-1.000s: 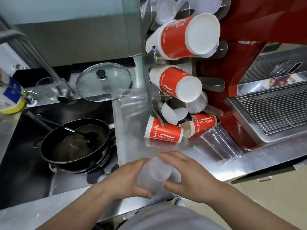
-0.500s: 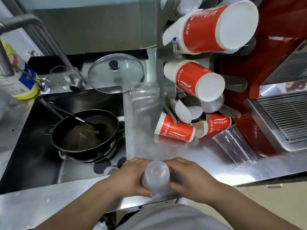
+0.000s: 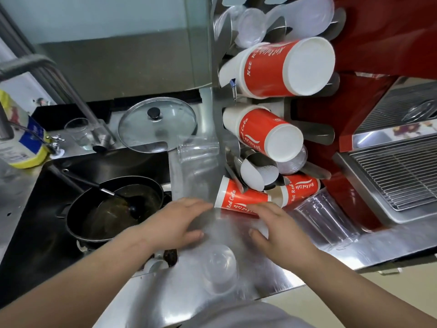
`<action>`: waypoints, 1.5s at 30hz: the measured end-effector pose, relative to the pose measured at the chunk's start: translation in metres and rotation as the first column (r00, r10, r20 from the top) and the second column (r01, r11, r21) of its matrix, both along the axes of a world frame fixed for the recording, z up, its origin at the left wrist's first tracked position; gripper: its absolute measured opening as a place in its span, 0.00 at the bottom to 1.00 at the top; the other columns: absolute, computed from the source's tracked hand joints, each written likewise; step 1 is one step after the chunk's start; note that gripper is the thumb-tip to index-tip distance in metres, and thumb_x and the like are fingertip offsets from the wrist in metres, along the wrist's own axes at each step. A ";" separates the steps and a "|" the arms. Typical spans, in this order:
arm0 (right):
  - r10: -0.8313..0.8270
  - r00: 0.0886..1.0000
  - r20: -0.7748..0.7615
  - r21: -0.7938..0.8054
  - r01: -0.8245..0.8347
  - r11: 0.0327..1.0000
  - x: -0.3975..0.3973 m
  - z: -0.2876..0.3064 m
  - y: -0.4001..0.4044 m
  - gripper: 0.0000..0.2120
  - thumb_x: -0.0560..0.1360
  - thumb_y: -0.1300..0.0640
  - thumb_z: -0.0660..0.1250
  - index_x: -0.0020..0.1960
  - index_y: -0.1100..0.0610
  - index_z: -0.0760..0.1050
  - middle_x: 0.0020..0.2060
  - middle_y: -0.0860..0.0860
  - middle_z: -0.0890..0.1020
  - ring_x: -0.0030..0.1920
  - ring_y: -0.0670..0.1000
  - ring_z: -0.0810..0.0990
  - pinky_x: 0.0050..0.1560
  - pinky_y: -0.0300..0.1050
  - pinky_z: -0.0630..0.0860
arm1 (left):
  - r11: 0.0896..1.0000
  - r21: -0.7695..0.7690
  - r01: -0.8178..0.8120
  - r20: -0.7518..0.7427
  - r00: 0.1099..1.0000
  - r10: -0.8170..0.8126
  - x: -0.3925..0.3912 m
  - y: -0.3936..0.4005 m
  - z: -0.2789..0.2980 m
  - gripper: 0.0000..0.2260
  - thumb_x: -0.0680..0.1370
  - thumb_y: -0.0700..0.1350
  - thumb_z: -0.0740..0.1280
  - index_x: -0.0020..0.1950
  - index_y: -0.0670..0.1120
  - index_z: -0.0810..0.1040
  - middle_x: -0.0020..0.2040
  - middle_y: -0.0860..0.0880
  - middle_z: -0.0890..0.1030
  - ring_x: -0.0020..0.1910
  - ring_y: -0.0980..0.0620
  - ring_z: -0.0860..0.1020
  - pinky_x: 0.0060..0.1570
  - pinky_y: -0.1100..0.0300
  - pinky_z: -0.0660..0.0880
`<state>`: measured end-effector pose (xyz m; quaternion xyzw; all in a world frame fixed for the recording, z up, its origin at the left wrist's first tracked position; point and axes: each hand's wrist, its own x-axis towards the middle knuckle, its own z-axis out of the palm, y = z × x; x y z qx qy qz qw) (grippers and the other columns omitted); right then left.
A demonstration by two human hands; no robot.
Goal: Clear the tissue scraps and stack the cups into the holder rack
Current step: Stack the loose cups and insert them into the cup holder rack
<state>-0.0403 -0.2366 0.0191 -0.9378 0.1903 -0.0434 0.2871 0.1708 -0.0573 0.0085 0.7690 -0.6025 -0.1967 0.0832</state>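
Observation:
A clear plastic cup (image 3: 220, 268) stands upside down near the steel counter's (image 3: 189, 176) front edge, with neither hand touching it. My left hand (image 3: 175, 223) and my right hand (image 3: 281, 230) hover apart just beyond it, fingers relaxed and empty. The right fingertips are close to a red cola cup (image 3: 236, 200) lying on its side. A second red cup (image 3: 300, 188) and a clear cup (image 3: 324, 218) lie to its right. Another clear cup (image 3: 196, 145) lies farther back. The metal holder rack (image 3: 217, 102) carries a large red cup (image 3: 283, 67), a medium red cup (image 3: 262, 131) and clear cups.
To the left the sink holds a black pan with a ladle (image 3: 113, 204). Behind it are a glass lid (image 3: 157, 124), a drinking glass (image 3: 80, 133) and a yellow soap bottle (image 3: 21, 138). A red machine with a wire drip grate (image 3: 397, 174) fills the right side.
Both hands have let go of the clear cup, which now stands upside down on the counter. The hands have moved forward and apart, toward the lying red cup.

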 end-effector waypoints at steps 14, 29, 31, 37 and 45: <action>-0.195 0.916 -0.350 -0.145 0.153 0.978 0.029 -0.023 -0.009 0.27 0.71 0.56 0.64 0.68 0.54 0.62 0.63 0.53 0.71 0.65 0.57 0.69 0.59 0.53 0.73 | 0.999 0.020 0.027 0.170 0.985 -0.031 0.006 -0.073 -0.013 0.39 0.71 0.57 0.71 0.77 0.50 0.58 0.74 0.48 0.64 0.73 0.47 0.63 0.72 0.49 0.60; -0.148 0.981 -0.129 0.087 0.159 0.983 -0.004 0.015 0.007 0.32 0.68 0.45 0.70 0.69 0.48 0.64 0.59 0.47 0.69 0.58 0.48 0.73 0.52 0.39 0.69 | 0.998 -0.046 0.053 0.158 0.986 -0.045 -0.008 -0.050 -0.010 0.39 0.69 0.62 0.70 0.76 0.52 0.59 0.70 0.51 0.67 0.70 0.50 0.65 0.72 0.54 0.57; -0.125 0.991 -0.053 0.075 0.129 0.989 -0.003 0.025 0.006 0.32 0.69 0.49 0.71 0.70 0.49 0.63 0.60 0.47 0.69 0.60 0.48 0.72 0.56 0.38 0.68 | 0.998 -0.061 -0.010 0.079 0.997 0.015 -0.011 -0.047 -0.013 0.39 0.67 0.63 0.71 0.74 0.53 0.60 0.69 0.52 0.68 0.69 0.52 0.66 0.71 0.54 0.59; -0.043 0.996 0.073 0.050 0.040 0.998 0.015 0.035 0.010 0.31 0.70 0.50 0.71 0.70 0.50 0.66 0.66 0.46 0.69 0.65 0.43 0.67 0.65 0.38 0.66 | 0.980 -0.048 -0.193 -0.186 0.966 0.181 -0.022 -0.037 -0.023 0.40 0.65 0.61 0.73 0.72 0.53 0.62 0.63 0.54 0.70 0.62 0.54 0.71 0.64 0.57 0.69; 0.020 0.998 -0.054 -0.045 -0.022 0.999 0.038 0.032 0.020 0.26 0.70 0.49 0.66 0.67 0.46 0.67 0.59 0.48 0.74 0.58 0.52 0.74 0.58 0.50 0.73 | 0.934 -0.006 -0.358 -0.400 0.857 0.326 -0.028 -0.028 -0.045 0.34 0.60 0.58 0.73 0.65 0.57 0.70 0.59 0.59 0.77 0.58 0.59 0.76 0.59 0.58 0.75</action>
